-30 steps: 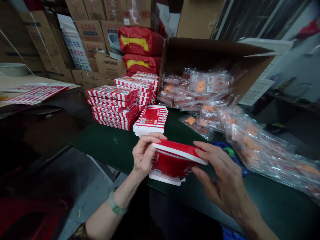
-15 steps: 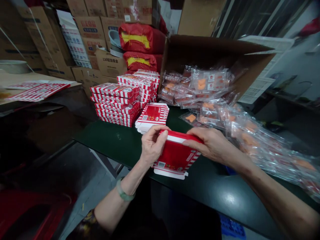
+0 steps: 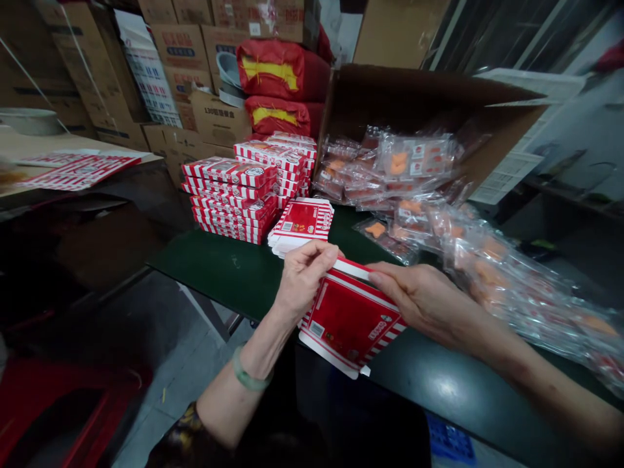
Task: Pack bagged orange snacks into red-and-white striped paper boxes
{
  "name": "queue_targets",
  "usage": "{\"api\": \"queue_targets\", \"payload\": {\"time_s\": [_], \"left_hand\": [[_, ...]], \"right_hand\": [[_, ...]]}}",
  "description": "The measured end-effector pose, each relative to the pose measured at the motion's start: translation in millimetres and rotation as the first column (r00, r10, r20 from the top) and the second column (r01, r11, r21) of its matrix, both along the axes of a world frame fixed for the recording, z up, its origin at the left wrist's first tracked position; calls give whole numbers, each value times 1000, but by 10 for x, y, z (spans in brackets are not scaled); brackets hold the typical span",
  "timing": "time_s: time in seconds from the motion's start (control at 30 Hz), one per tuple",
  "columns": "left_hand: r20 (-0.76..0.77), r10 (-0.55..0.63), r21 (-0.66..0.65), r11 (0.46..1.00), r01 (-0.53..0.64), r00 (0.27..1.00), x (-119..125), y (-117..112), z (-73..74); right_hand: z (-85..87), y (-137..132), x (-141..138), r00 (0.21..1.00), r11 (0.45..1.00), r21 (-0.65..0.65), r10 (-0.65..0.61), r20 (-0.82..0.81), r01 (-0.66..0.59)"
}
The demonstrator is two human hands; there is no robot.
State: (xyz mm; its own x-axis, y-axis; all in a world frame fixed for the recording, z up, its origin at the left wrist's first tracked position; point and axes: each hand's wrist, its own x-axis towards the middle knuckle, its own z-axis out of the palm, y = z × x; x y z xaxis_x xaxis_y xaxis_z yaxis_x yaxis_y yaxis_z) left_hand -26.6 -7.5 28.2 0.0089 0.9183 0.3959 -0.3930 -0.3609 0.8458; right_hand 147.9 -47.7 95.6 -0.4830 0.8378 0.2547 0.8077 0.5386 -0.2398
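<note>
A flat red carton (image 3: 353, 318) with red-and-white striped edges is tilted over the near edge of the green table (image 3: 219, 266). Its upper side is partly open, and a white flap sticks out at its lower end. My left hand (image 3: 303, 276) pinches the carton's top left corner. At the top right edge my right hand (image 3: 414, 296) grips it, thumb on the near face and fingers behind, mostly hidden. Just beyond lies a pile of flat red-and-white cartons (image 3: 303, 221).
Stacks of filled striped boxes (image 3: 229, 198) stand at the back left. Clear plastic packets (image 3: 487, 253) with orange pieces spill along the right from a large cardboard box (image 3: 439, 88). Red bundles (image 3: 283, 71) and brown cartons (image 3: 180, 52) are piled behind. A blue crate (image 3: 451, 445) sits below the table.
The carton has come lower and nearer, its lower right side swinging down, and its top side now gapes more. Both hands still hold it; my right hand has shifted slightly right and down.
</note>
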Motion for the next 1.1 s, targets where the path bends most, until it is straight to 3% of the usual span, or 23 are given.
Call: {"api": "queue_targets", "payload": {"time_s": [0.13, 0.27, 0.4, 0.57, 0.63, 0.7, 0.73, 0.83, 0.93, 1.0, 1.1], "left_hand": [[-7, 51, -3, 999, -51, 999, 19, -44, 10], [29, -14, 66, 998, 12, 999, 6, -43, -122], [28, -7, 213, 977, 1, 1000, 13, -30, -217], [-50, 94, 361, 930, -69, 994, 53, -6, -212], [-68, 144, 378, 919, -108, 987, 58, -5, -206], [-71, 217, 385, 906, -174, 974, 51, -15, -208], [-65, 267, 387, 895, -223, 961, 43, -23, -213], [-40, 395, 405, 846, -347, 918, 21, -41, -234], [-49, 398, 457, 824, -334, 916, 27, -42, -248], [-63, 383, 485, 819, -307, 922, 46, -32, -248], [-78, 373, 501, 816, -287, 925, 64, -15, -243]], "right_hand": [[-39, -72, -39, 993, 994, 77, -82, 86, 76], [-100, -105, -17, 986, 981, 187, -74, 147, 45], [-173, -82, 48, 976, 971, 239, -54, 209, 3], [-234, -40, 61, 969, 940, 341, -78, 233, -7], [-276, -50, 81, 988, 935, 355, -44, 151, -13], [-364, -83, 127, 996, 919, 392, -12, -83, 44], [-428, -105, 156, 971, 909, 403, -3, -238, 102], [-648, -154, 227, 797, 886, 385, 30, -604, 259], [-786, -131, 233, 717, 857, 400, 52, -695, 325], [-797, -90, 198, 710, 835, 428, 66, -701, 345], [-749, -51, 101, 686, 854, 418, 104, -720, 309]]}}
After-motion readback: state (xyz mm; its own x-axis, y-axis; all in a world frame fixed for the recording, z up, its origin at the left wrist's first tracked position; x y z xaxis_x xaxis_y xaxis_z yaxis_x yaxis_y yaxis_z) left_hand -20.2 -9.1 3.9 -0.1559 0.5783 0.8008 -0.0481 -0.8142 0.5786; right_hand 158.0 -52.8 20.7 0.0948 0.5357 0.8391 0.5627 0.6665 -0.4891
